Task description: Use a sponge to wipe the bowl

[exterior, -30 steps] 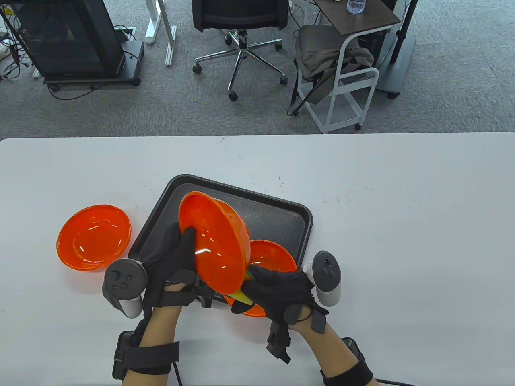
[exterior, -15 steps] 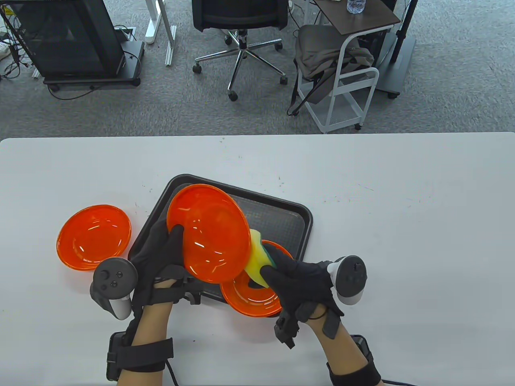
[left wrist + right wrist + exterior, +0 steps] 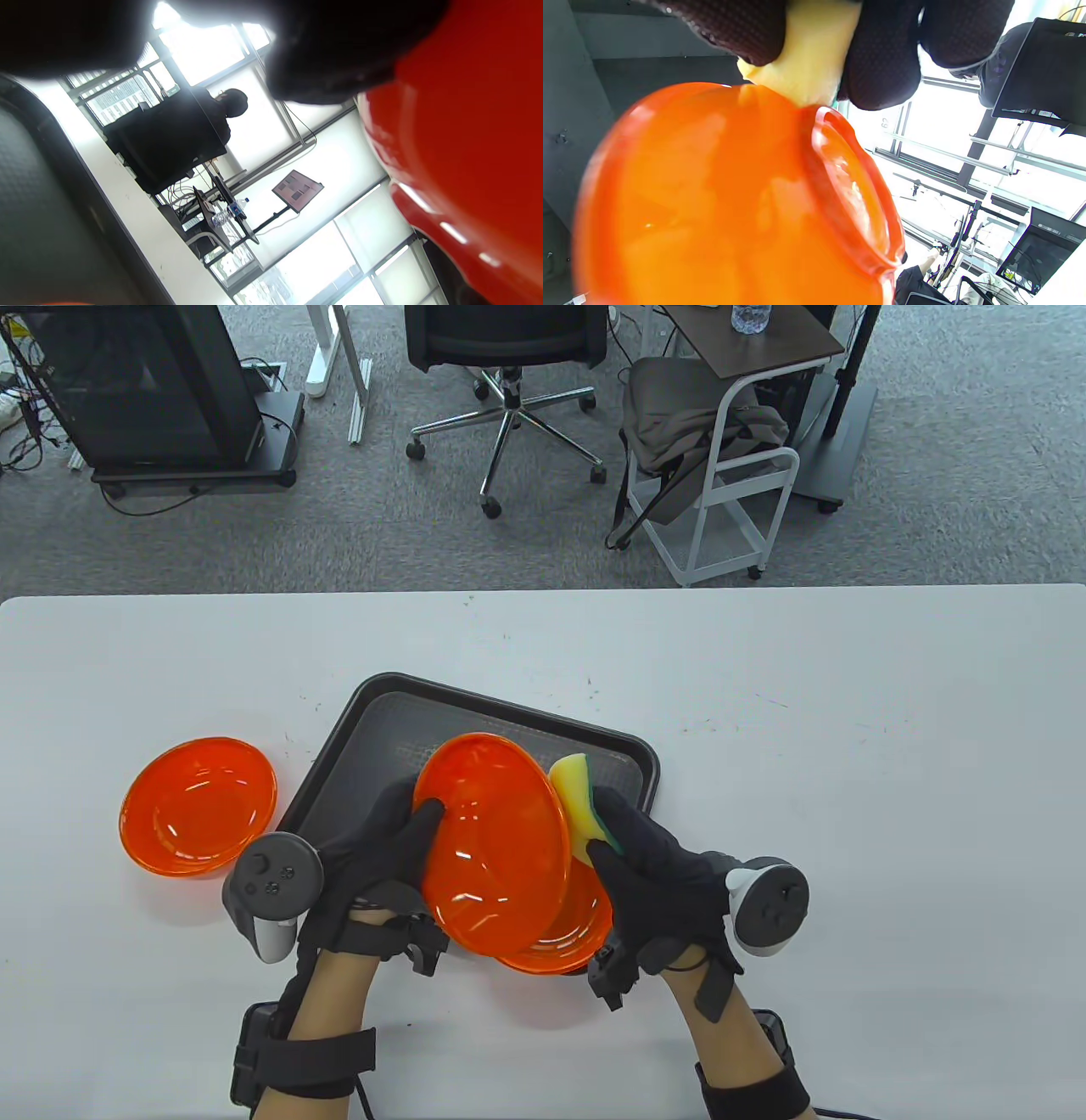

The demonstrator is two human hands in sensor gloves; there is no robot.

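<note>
Clearly the wiping is under way: the left hand (image 3: 373, 848) grips the orange bowl (image 3: 496, 844) by its rim, tilted up on edge above the near side of the black tray (image 3: 632, 768), its hollow facing up and towards the person. The right hand (image 3: 657, 878) pinches the yellow sponge (image 3: 577, 806) against the bowl's outer wall, on its far right. Next, I reckon, comes a firm stroke round the outside. The sponge's long axis follows the rim.

Table view looks down; both tilted wrist views closely share the bowl (image 3: 496, 844).
</note>
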